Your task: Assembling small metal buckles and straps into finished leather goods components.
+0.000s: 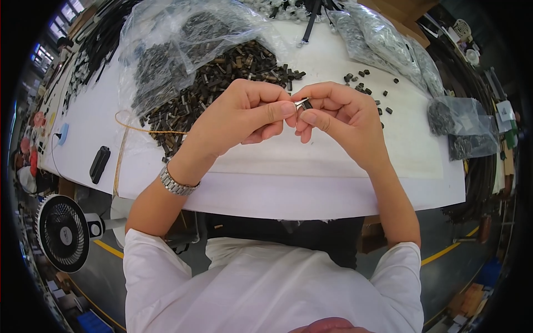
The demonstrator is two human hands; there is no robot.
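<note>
Pinching small metal piece (302, 102) between left hand (244, 114), right hand (338, 114); plastic bag (177, 44) spilling dark parts (222, 77).

White table (333, 183) carries a heap of small dark parts (222, 83) spilling from a clear plastic bag (166, 50) at upper left; a loose scatter of dark pieces (369, 89) lies near the middle right, with more clear bags of parts (388, 44) behind and a further bag (461, 127) at the right edge. A thin tan cord (125, 139) loops across the left part of the tabletop, near a black oblong device (100, 164). A small black fan (62, 233) stands below the table's left edge, above grey floor with a yellow line (444, 252).
</note>
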